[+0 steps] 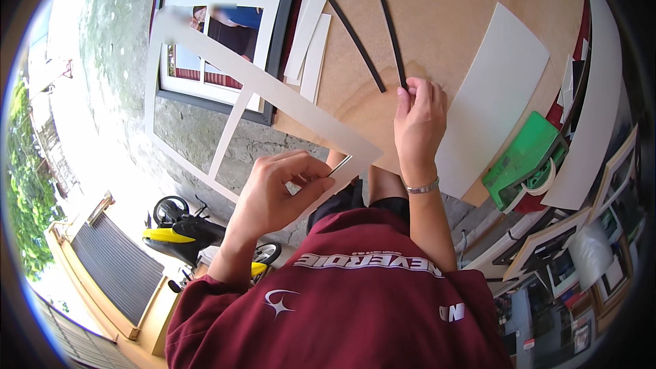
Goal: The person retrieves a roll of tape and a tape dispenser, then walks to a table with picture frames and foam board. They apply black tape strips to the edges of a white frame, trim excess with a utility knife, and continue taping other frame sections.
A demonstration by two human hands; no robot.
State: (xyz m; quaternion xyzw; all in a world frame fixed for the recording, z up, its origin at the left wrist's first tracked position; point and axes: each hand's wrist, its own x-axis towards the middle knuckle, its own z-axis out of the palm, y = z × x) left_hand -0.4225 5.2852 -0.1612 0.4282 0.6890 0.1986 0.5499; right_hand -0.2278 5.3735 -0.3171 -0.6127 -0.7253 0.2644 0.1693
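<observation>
My left hand (277, 188) grips the near corner of a white mat board frame (290, 104), fingers closed round its edge. The mat has window openings split by a crossbar and is held tilted off the table's left side, partly over a framed photo (285, 34). On the wooden table (437, 14), my right hand (420, 119) pinches the near end of a thin black strip (391, 37) lying on the surface. A second black strip (357, 44) lies apart, to its left. Several white card strips (309, 34) overlap farther left.
A large white board (495, 96) lies at the table's right side. Beside it is a green tape dispenser (523, 157). Picture frames (611, 171) crowd the lower right. A yellow and black motorbike (176, 236) stands at the lower left.
</observation>
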